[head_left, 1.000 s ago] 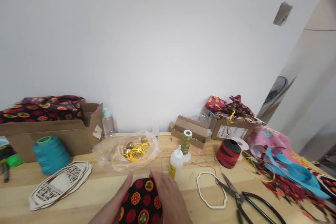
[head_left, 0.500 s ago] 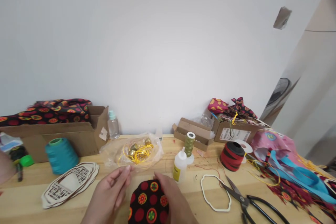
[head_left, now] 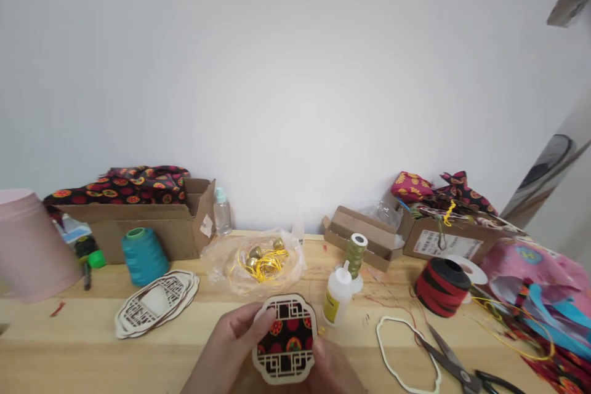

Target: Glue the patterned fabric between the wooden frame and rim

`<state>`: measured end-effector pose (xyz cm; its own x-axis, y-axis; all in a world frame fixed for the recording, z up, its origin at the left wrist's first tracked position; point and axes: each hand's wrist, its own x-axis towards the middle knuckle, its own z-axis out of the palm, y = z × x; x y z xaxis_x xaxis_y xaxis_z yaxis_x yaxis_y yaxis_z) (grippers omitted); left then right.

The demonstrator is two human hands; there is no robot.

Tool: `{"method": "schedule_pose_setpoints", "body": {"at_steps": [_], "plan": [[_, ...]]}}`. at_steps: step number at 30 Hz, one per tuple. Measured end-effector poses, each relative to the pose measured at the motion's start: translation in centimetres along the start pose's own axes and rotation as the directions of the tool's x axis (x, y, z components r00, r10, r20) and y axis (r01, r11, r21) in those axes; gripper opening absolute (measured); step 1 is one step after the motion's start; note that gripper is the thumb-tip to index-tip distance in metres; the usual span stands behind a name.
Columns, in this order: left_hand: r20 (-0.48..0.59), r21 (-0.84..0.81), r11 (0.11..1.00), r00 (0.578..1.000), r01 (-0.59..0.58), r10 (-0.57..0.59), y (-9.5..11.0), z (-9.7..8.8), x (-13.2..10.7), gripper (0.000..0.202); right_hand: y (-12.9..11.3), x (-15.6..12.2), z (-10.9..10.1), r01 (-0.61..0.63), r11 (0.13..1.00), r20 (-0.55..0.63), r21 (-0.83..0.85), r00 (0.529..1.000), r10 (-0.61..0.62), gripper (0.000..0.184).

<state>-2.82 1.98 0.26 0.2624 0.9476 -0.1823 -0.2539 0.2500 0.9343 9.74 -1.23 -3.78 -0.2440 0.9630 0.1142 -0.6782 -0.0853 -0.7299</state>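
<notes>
- The left hand [head_left: 226, 343] sits at the bottom centre of the view, its grip pinching the upper left edge of a lattice-cut wooden frame [head_left: 285, 308] between thumb and fingers.
- The right hand [head_left: 335, 370] touches the frame's lower right side; it is partly hidden, so I cannot tell if its grip is closed.
- The frame lies over black fabric [head_left: 286, 338] with red dots and flower rounds, held just above the near edge of the wooden bench [head_left: 115, 360].
- Just beyond the right hand stands a white glue bottle [head_left: 339, 297] with a yellow label, beside a spool of olive thread [head_left: 355, 255].
- Farther left is a clear plastic bag [head_left: 217, 258] holding brass bells [head_left: 255, 252] and yellow cord [head_left: 268, 268].
- To the right lies a plain cream frame outline [head_left: 406, 357], near black-handled scissors [head_left: 455, 364].
</notes>
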Motion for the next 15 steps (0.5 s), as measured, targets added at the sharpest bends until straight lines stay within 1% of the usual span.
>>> {"method": "schedule_pose_setpoints", "body": {"at_steps": [2, 3, 6, 8, 9, 11, 13, 15], "plan": [[0.036, 0.047, 0.999, 0.999, -0.006, 0.004, -0.1, -0.3, 0.1, 0.03, -0.6, 0.0, -0.5, 0.083, 0.979, -0.042, -0.187, 0.995, -0.092, 0.044], [0.061, 0.065, 0.998, 0.998, -0.006, 0.002, -0.2, -0.3, 0.2, 0.029, -0.9, 0.0, -0.8, 0.095, 0.961, -0.076, -0.259, 0.99, -0.119, 0.04], [0.13, 0.075, 0.997, 0.991, 0.006, -0.016, -0.3, -0.4, 0.2, 0.031, -1.2, -0.1, -1.4, 0.017, 0.919, -0.193, -0.395, 0.976, -0.101, 0.029], [0.136, 0.035, 0.999, 0.991, 0.013, -0.018, -0.3, -0.4, 0.2, 0.033, -1.1, -0.1, -1.8, -0.014, 0.892, -0.233, -0.452, 0.967, -0.102, 0.029], [0.122, -0.015, 1.0, 0.992, 0.022, -0.02, -0.2, -0.5, 0.2, 0.034, -1.0, -0.2, -1.9, -0.009, 0.879, -0.24, -0.478, 0.963, -0.121, 0.03], [0.108, -0.184, 0.98, 0.993, 0.075, -0.055, 0.1, -1.0, 0.3, 0.038, -1.1, -0.2, -2.0, 0.044, 0.826, -0.232, -0.563, 0.95, -0.209, 0.028], [0.147, -0.361, 0.919, 0.983, 0.161, -0.114, 0.5, -1.7, 0.5, 0.046, -1.3, -0.4, -2.1, 0.128, 0.717, -0.169, -0.686, 0.929, -0.328, 0.024], [0.197, -0.46, 0.859, 0.969, 0.225, -0.148, 0.7, -2.2, 0.7, 0.052, -1.5, -0.5, -2.1, 0.191, 0.611, -0.092, -0.768, 0.912, -0.4, 0.021]]}}
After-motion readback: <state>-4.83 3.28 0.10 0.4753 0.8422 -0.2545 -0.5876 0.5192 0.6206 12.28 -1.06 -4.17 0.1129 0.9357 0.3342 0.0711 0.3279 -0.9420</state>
